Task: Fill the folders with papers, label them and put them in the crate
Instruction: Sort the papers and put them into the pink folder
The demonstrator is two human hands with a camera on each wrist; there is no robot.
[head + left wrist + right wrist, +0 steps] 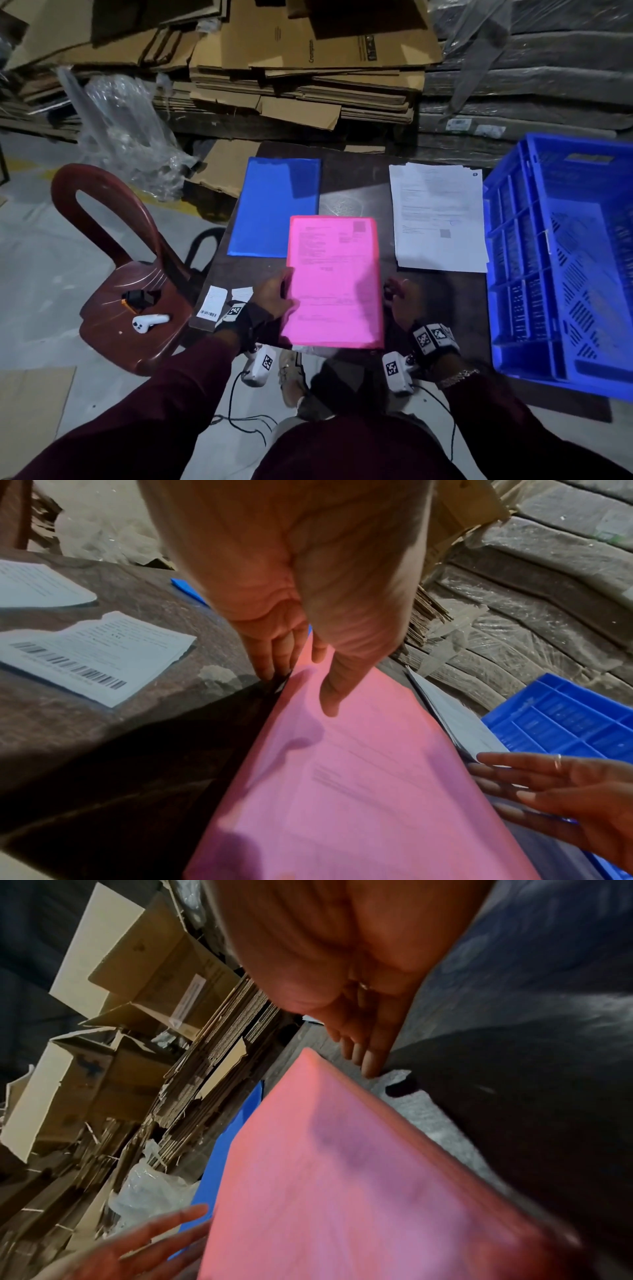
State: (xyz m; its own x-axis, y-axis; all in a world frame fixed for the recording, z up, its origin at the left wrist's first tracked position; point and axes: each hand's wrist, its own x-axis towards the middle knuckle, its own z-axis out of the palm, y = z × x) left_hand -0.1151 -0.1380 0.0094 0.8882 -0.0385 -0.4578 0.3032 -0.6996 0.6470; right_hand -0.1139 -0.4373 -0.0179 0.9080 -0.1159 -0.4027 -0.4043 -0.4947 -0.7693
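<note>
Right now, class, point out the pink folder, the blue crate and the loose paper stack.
pink folder (334, 284), head view, centre of its cover.
blue crate (513, 240), head view, left wall.
paper stack (440, 219), head view, middle of top sheet.

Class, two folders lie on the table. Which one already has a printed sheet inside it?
The pink folder, nearest the person: printed text shows through its cover, and the left hand holds its edge. The blue folder behind it shows none.
</note>
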